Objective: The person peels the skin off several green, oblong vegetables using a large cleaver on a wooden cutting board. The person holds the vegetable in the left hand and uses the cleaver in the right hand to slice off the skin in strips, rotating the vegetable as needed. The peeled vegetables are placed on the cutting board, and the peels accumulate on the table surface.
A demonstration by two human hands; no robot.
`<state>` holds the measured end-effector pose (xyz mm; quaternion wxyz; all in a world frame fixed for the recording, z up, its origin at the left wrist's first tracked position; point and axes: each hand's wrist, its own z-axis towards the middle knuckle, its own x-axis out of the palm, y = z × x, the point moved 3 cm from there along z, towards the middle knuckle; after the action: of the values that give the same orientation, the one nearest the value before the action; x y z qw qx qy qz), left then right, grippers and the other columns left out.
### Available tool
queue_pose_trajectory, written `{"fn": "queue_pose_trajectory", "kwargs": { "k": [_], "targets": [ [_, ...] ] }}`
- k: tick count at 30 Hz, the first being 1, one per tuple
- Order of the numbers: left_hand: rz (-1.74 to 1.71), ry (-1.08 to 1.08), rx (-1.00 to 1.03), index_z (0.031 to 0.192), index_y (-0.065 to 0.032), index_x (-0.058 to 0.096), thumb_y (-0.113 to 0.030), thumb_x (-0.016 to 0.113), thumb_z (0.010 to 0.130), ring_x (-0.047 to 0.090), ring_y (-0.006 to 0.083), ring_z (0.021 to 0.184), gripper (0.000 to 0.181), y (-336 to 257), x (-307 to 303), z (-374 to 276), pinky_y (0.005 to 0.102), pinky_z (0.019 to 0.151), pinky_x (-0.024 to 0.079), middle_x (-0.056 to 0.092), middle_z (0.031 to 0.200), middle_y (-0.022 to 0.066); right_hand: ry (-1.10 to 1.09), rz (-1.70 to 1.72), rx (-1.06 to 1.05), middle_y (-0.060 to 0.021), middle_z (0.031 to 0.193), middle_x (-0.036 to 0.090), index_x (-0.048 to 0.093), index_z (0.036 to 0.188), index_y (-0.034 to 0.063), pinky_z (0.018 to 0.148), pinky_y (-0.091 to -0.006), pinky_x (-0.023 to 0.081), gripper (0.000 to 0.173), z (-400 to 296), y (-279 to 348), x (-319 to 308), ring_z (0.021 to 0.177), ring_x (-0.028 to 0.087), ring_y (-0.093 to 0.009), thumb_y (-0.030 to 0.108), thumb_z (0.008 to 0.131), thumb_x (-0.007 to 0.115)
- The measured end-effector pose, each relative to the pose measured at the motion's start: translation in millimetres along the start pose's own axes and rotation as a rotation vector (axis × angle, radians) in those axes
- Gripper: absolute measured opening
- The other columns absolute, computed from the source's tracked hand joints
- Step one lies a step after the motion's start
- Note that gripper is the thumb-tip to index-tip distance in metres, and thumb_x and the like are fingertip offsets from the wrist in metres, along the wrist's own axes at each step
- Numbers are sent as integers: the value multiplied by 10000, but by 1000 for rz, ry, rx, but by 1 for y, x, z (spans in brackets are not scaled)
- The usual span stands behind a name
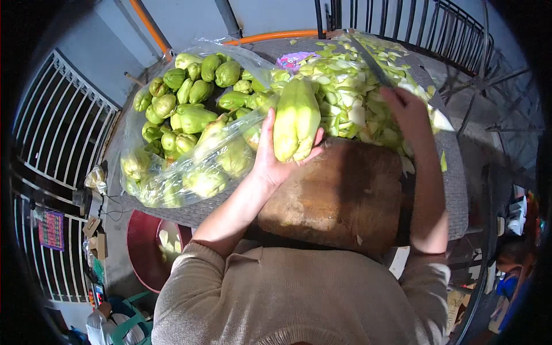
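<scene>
My left hand (278,161) grips a large pale green chayote (297,118), held up over the far left edge of a wooden chopping board (345,189). In my right hand (403,105) is a long knife (368,60), its blade pointing away and up to the left over a heap of green and white peelings and slices (351,90). The knife does not touch the chayote. To the left, an opened clear plastic bag (151,185) holds many whole chayotes (194,118), and part of its film lies over the nearer ones.
A grey table (457,202) carries all this. Below its left edge stands a red basin (144,254) with pale pieces inside. A purple printed wrapper (293,60) lies behind the heap. Metal railings (414,26) and an orange pipe (276,36) run along the far side.
</scene>
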<state>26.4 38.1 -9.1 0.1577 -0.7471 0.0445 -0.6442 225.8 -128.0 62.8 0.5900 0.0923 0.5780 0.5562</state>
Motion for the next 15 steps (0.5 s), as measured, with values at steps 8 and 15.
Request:
{"fn": "queue_pose_trajectory", "kwargs": {
  "k": [8,15],
  "targets": [
    [223,-70,160,1277,-107,457,-565,495,822,554,321,1053,647,-4,-29,-4,460,819,495,556,1189,129,244,60,-450,-60,606,495,554,809,26,510,-312,405,395,-74,33,49,517,488,-176,380,747,720],
    [-78,282,17,1271,-49,457,-531,550,781,556,309,1047,694,-10,-19,-1,454,920,440,563,1174,164,270,-84,-802,-109,647,533,538,722,61,536,-395,444,507,-97,58,49,605,567,-323,539,666,695]
  ]
}}
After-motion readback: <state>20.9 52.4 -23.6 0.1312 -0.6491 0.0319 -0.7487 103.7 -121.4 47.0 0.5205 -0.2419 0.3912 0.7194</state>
